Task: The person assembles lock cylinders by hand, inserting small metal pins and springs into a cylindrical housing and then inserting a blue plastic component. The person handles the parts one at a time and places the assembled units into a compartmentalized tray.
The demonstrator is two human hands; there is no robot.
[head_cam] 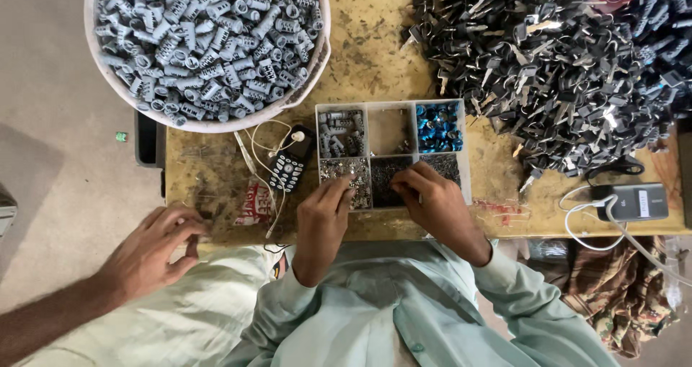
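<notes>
My left hand [322,215] and right hand [432,201] at near edge of compartment tray [390,130], fingers pinched in small parts; what they grip, cannot tell. Co-worker's hand [155,248] left at tabletop [375,57] edge.

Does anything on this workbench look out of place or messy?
Mostly the phone and its white earphone cable, lying loose among the parts beside the compartment tray. The dark key pile sprawls unboxed across the table, while the grey cylinders sit in a tub. Nothing looks broken.
</notes>
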